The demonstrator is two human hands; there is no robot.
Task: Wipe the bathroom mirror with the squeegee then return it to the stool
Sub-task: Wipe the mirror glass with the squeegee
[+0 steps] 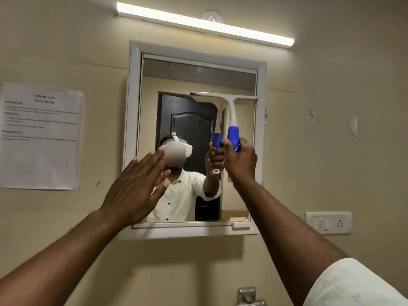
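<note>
**Squeegee held up on the mirror**

The right hand (239, 161) is wrapped tight around the blue grip of the squeegee (231, 115). The fingers and thumb curl all the way round it. The handle stands almost straight up. Its white blade is at the top and lies flat across the right half of the mirror (198, 80), a bit above the middle. The right end of the blade reaches the mirror's white frame (134, 107). The blade looks like it is touching the glass, and its twin shows in the glass just beside it.

The left hand (134, 184) holds nothing. Its fingers are straight and spread a little. It is raised in front of the lower left part of the mirror. You cannot tell if it touches the glass.

In the glass you can see a person in a white shirt with a white headset on.

A long light (205, 24) glows on the wall above the mirror. A paper with printed words (40, 135) is stuck to the wall on the left. A white switch plate (329, 223) is on the wall on the right, low down. A small pink thing (238, 219) sits at the lower right corner of the mirror. A metal tap (247, 295) pokes up at the bottom edge.
</note>
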